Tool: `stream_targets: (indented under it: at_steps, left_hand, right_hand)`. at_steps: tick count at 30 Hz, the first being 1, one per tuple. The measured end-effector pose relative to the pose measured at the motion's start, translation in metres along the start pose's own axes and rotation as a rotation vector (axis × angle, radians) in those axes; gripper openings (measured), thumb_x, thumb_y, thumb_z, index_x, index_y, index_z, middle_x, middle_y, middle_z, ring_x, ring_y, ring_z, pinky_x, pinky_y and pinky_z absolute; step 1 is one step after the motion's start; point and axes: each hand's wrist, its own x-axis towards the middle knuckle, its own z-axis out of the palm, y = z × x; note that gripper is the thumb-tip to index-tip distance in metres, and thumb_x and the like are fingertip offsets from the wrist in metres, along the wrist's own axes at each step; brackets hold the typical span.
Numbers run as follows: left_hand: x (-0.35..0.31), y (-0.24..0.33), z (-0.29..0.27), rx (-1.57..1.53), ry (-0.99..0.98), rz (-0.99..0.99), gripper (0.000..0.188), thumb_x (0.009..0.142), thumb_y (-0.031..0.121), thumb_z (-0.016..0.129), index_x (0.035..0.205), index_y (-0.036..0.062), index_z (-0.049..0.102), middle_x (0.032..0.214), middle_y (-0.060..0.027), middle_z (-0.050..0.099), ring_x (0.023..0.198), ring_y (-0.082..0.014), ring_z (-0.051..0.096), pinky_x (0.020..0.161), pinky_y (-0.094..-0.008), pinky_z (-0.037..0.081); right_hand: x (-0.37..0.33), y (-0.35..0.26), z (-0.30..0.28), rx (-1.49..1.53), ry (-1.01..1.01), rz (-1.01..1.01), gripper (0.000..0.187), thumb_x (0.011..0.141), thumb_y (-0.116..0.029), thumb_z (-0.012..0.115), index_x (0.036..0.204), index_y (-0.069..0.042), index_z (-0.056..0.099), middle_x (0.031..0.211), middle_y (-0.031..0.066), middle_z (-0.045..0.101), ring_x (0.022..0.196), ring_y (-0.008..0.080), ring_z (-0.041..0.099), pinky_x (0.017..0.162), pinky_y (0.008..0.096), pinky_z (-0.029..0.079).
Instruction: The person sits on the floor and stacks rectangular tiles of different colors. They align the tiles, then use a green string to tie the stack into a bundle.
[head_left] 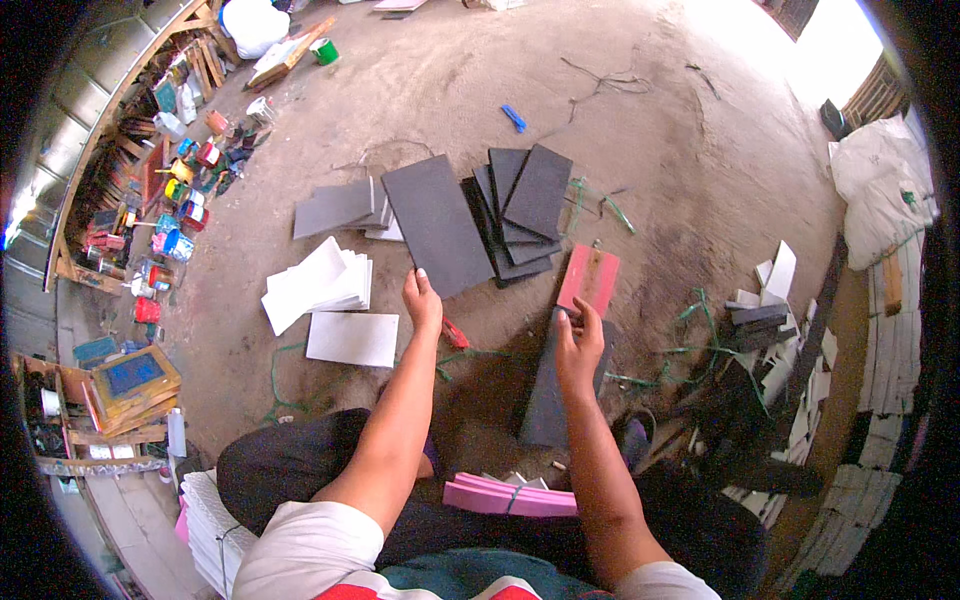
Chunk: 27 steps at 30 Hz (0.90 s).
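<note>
My left hand (424, 303) pinches the lower edge of a dark grey rectangular sheet (437, 225), tilted in front of me. Right of it, several similar dark sheets (540, 195) lie fanned in a pile. My right hand (580, 350) has its fingers curled at the upper end of another long dark sheet (545, 390), beside a red block (590, 275) with a worn brown strip. On the left are grey sheets (335, 207), a pile of white sheets (318, 285) and a single white sheet (352, 340). Between my arms lies a small red tool (455, 333), its kind unclear.
A pink bundle (510, 497) tied with string lies close to my body. Green string (710, 318) and scrap strips (785, 285) are heaped at right. Paint cans (178, 245) crowd the left side. A blue object (513, 118) lies farther off, and white sacks (880, 185) stand far right.
</note>
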Motion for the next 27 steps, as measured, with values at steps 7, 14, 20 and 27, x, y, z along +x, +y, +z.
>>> stream_targets:
  at_steps: [7, 14, 20, 27]
  left_hand:
    - [-0.122, 0.111, 0.019, -0.225, -0.466, 0.030, 0.039, 0.108, 0.029, 0.048, 0.125, -0.0019, 0.063, 0.113, -0.0076, 0.069, 0.107, -0.0164, 0.060, 0.098, -0.0336, 0.046]
    - [-0.186, 0.116, 0.018, -0.402, -0.883, -0.030, 0.036, 0.104, 0.022, 0.057, 0.132, -0.0007, 0.060, 0.109, -0.0037, 0.067, 0.103, -0.0134, 0.059, 0.095, -0.0313, 0.046]
    - [-0.197, 0.098, 0.022, -0.061, -0.652, 0.165, 0.042, 0.088, 0.024, 0.077, 0.123, 0.0021, 0.070, 0.084, -0.0074, 0.070, 0.075, -0.0181, 0.065, 0.072, -0.0345, 0.052]
    - [-0.221, 0.081, 0.007, 0.112, -0.623, 0.180, 0.044, 0.082, 0.022, 0.082, 0.119, 0.0022, 0.072, 0.084, -0.0148, 0.070, 0.073, -0.0259, 0.068, 0.071, -0.0390, 0.053]
  right_hand:
    - [0.028, 0.001, -0.049, 0.144, -0.005, 0.144, 0.050, 0.096, -0.022, 0.071, 0.139, -0.002, 0.053, 0.116, 0.0129, 0.066, 0.105, 0.0210, 0.064, 0.094, 0.0349, 0.050]
    - [0.010, 0.022, -0.081, 0.176, 0.075, 0.161, 0.066, 0.097, -0.016, 0.068, 0.153, -0.002, 0.035, 0.150, 0.0226, 0.047, 0.138, 0.0330, 0.046, 0.115, 0.0405, 0.035]
    - [-0.048, 0.047, -0.085, 0.083, 0.025, 0.233, 0.070, 0.094, -0.019, 0.071, 0.154, -0.007, 0.037, 0.156, 0.0198, 0.042, 0.139, 0.0322, 0.048, 0.114, 0.0404, 0.038]
    - [-0.079, 0.048, -0.087, -0.358, 0.039, 0.318, 0.071, 0.087, -0.034, 0.077, 0.148, -0.011, 0.049, 0.128, 0.0241, 0.055, 0.118, 0.0416, 0.057, 0.101, 0.0471, 0.047]
